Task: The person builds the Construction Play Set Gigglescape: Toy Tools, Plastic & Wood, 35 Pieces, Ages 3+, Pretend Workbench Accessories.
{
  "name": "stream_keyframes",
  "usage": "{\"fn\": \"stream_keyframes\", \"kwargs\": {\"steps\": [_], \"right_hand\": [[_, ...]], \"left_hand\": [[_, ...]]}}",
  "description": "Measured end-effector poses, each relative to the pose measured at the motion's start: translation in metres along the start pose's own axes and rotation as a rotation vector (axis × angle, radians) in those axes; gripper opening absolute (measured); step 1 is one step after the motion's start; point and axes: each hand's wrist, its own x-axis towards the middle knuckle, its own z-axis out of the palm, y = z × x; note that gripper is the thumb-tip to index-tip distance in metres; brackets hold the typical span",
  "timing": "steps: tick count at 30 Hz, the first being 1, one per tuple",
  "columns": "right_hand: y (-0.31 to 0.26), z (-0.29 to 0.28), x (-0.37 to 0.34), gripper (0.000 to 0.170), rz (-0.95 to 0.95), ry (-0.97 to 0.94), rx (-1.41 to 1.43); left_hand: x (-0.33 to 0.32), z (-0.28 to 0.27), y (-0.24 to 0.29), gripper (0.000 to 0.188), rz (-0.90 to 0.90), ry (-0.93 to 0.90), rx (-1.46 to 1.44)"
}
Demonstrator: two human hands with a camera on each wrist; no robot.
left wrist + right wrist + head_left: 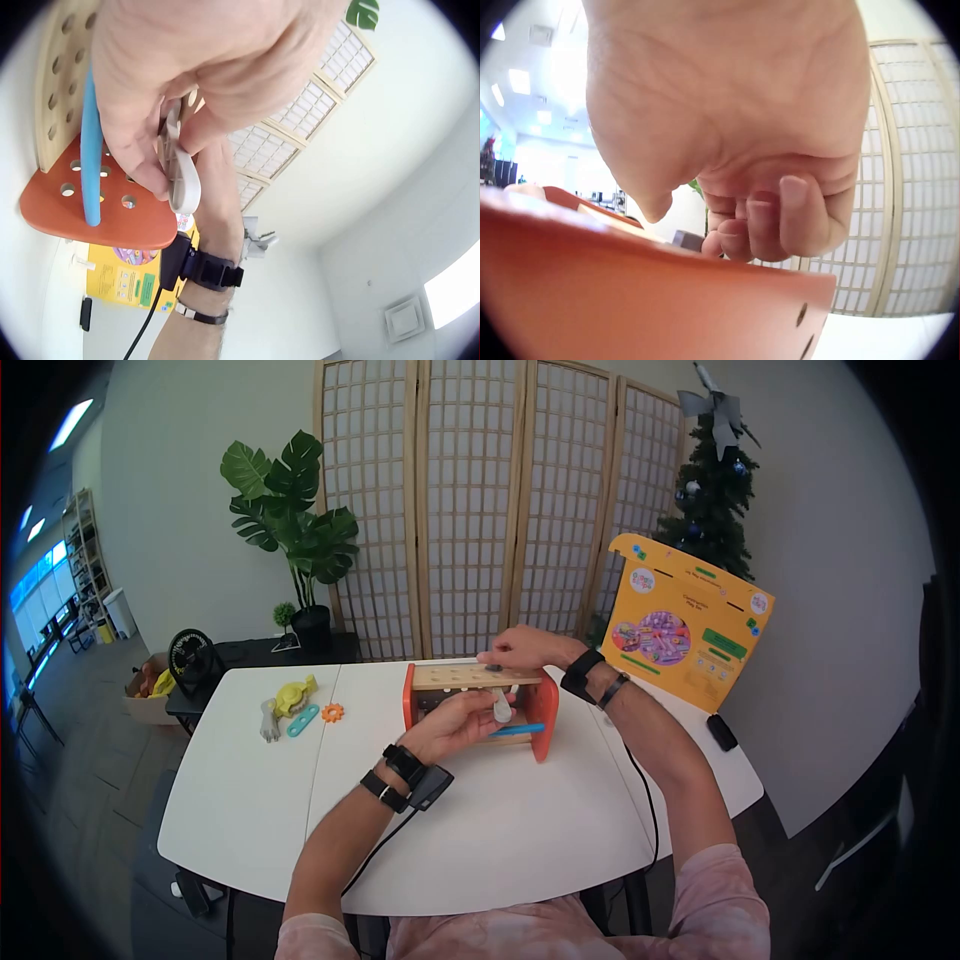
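In the head view, a toy workbench stands on the table, with a wooden top (440, 678) full of holes and orange-red side panels (547, 712). My left hand (455, 726), in front of its open side, pinches a whitish plastic toy wrench (184, 176) between thumb and fingers. A blue bar (91, 154) runs past those fingers to the perforated panel. Over the top, my right hand (535, 648) has its fingers curled at a dark grey bolt (688, 240). Fingertips meet the bolt's side in the right wrist view; the orange-red panel hides its lower part.
On the white table (240, 800), to the left, lie a yellow toy piece (293, 698), a grey piece (269, 722), a teal strip (302, 720) and an orange gear (333, 712). A yellow box (690, 620) stands at the back right, near a black object (721, 732). Cables trail from both wrists.
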Motion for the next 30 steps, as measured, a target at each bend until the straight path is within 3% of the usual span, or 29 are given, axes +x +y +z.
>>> {"fn": "stream_keyframes", "kwargs": {"steps": [4, 7, 12, 14, 21, 25, 30], "right_hand": [[-0.008, -0.011, -0.028, 0.052, -0.145, 0.238, 0.198], [-0.037, -0.017, -0.078, 0.045, -0.144, 0.306, 0.313], [-0.05, 0.01, -0.158, 0.031, -0.087, 0.265, 0.486], [-0.052, 0.027, -0.184, 0.026, -0.152, 0.137, 0.524], [-0.097, 0.063, -0.231, 0.041, -0.114, 0.042, 0.814], [-0.1, 0.06, -0.234, 0.038, -0.166, 0.089, 0.729], [-0.065, 0.062, -0.238, 0.03, 0.011, 0.214, 0.785]], "left_hand": [[-0.026, 0.02, -0.003, 0.022, -0.085, 0.031, 0.135], [-0.049, 0.033, -0.007, 0.018, -0.143, 0.002, 0.226], [-0.067, 0.032, -0.017, 0.025, -0.132, -0.017, 0.384], [-0.073, 0.034, -0.02, 0.035, 0.053, -0.139, 0.517], [-0.08, 0.052, -0.032, 0.041, 0.116, -0.317, 0.663], [-0.082, 0.064, -0.03, 0.045, 0.12, -0.348, 0.672], [-0.094, 0.077, -0.021, 0.051, 0.21, -0.055, 0.859]]}}
